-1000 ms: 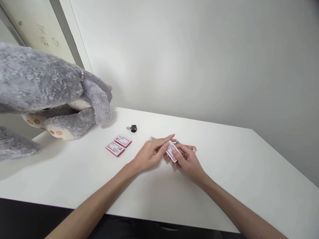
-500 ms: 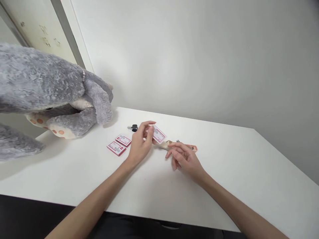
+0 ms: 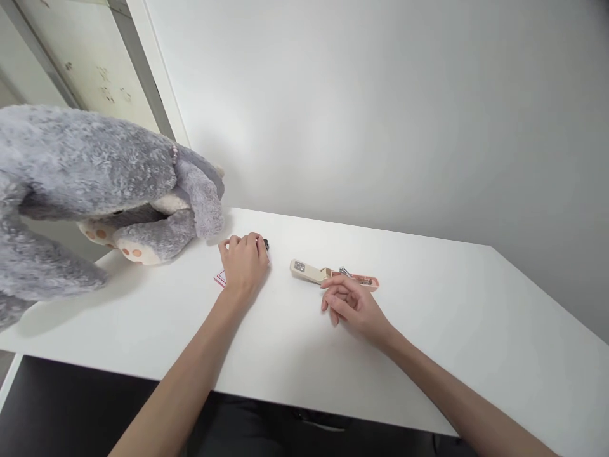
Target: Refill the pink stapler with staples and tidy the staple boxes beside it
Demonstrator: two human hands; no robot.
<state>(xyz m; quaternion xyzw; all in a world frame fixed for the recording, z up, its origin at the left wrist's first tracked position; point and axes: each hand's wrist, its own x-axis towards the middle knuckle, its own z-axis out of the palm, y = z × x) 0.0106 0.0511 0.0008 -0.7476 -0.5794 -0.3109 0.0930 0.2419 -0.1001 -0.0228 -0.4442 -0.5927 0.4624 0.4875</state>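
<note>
My left hand [image 3: 245,263] reaches down over the small red-and-white boxes, its fingers curled round the one it carries; only a pale edge of that box shows beside the fingers. Beneath the hand, a corner of another red-and-white box [image 3: 219,278] sticks out on the left. A black bit of the staple remover [image 3: 266,244] peeks out past the fingertips. My right hand [image 3: 354,304] hovers or rests beside the stapler, fingers loosely bent and apart, with nothing in them. That stapler [image 3: 309,271] lies folded open, cream on one arm and peach on the other, partly behind the right fingers.
A big grey plush toy [image 3: 157,190] sits at the left end of the white table [image 3: 428,330]. Behind the table rises a plain wall [image 3: 356,114]. The table's front edge runs below my forearms.
My left hand has moved left and down with the small box, from above the stapler to the other boxes. My right hand has hardly moved. The view has shifted slightly left.
</note>
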